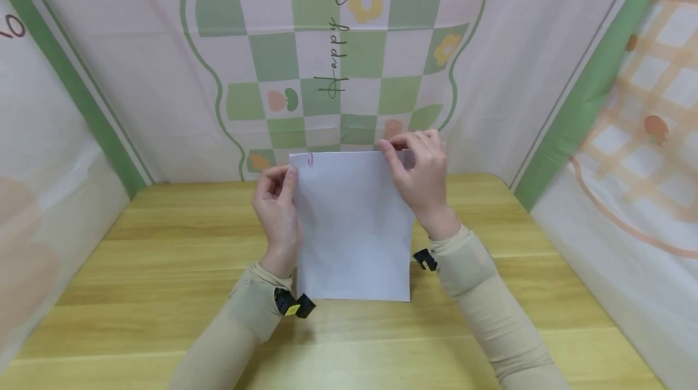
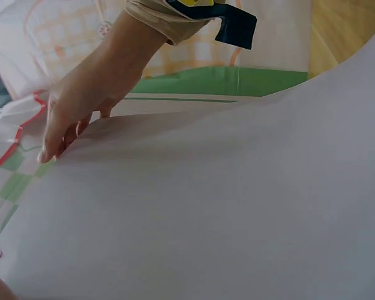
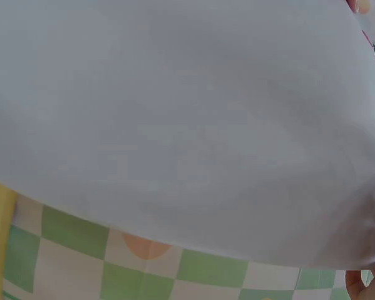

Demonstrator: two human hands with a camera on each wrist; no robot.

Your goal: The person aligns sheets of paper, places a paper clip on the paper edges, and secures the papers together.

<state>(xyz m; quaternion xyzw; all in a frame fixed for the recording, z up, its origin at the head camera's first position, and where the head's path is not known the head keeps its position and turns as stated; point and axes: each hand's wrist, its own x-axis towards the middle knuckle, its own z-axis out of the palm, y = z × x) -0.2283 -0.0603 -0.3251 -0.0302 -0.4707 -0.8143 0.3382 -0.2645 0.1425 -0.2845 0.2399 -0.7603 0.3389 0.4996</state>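
Observation:
A white sheet of paper (image 1: 354,226) is held up above the table, its face toward the head camera. Near its top left corner a pink paper clip (image 1: 311,160) is slipped over the edge. My left hand (image 1: 278,208) pinches the left edge just below that corner, thumb on the front. At the top right corner my right hand (image 1: 422,172) pinches the sheet between thumb and fingers. In the left wrist view the paper fills most of the frame, with the right hand (image 2: 87,94) at its far corner. The right wrist view shows mainly the sheet (image 3: 175,125).
The wooden table (image 1: 180,269) lies under the hands. Behind it hangs a cloth (image 1: 267,54) with green checks and flowers, and more cloth (image 1: 643,135) closes off both sides. Both wrists carry small black cameras (image 1: 294,304) over the sleeves.

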